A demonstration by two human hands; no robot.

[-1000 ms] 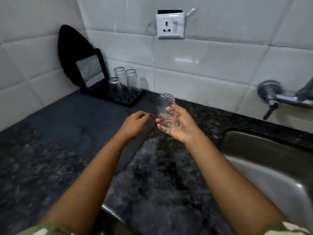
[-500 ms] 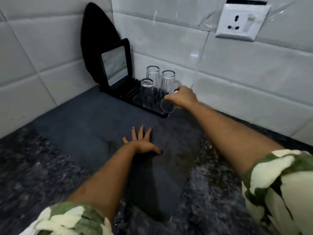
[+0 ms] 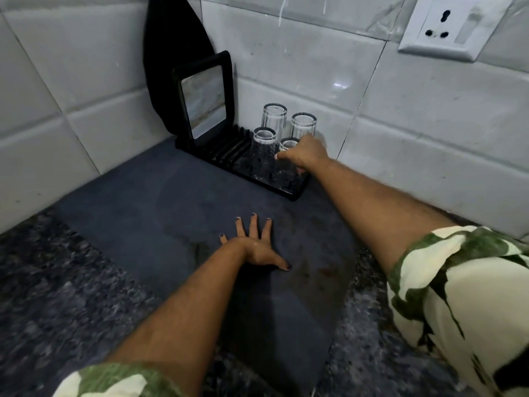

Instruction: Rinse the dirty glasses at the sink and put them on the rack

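Note:
A black ribbed rack (image 3: 229, 156) stands in the counter's far corner against the tiled wall. Three clear glasses stand upside down on it: two at the back (image 3: 274, 117) (image 3: 303, 124) and one at the front left (image 3: 264, 151). My right hand (image 3: 305, 154) grips a fourth clear glass (image 3: 286, 164), upside down, standing at the rack's front right next to the others. My left hand (image 3: 254, 247) lies flat on the dark grey mat (image 3: 148, 213) with fingers spread, holding nothing.
A small black-framed mirror (image 3: 204, 101) stands at the rack's left end, with a black oval board (image 3: 171, 50) leaning on the wall behind it. A white wall socket (image 3: 452, 27) sits at the upper right. Speckled dark granite counter (image 3: 51, 296) surrounds the mat.
My right hand carried the glass from near the sink to the rack and turned it upside down onto the front right spot. My left hand went down flat on the mat.

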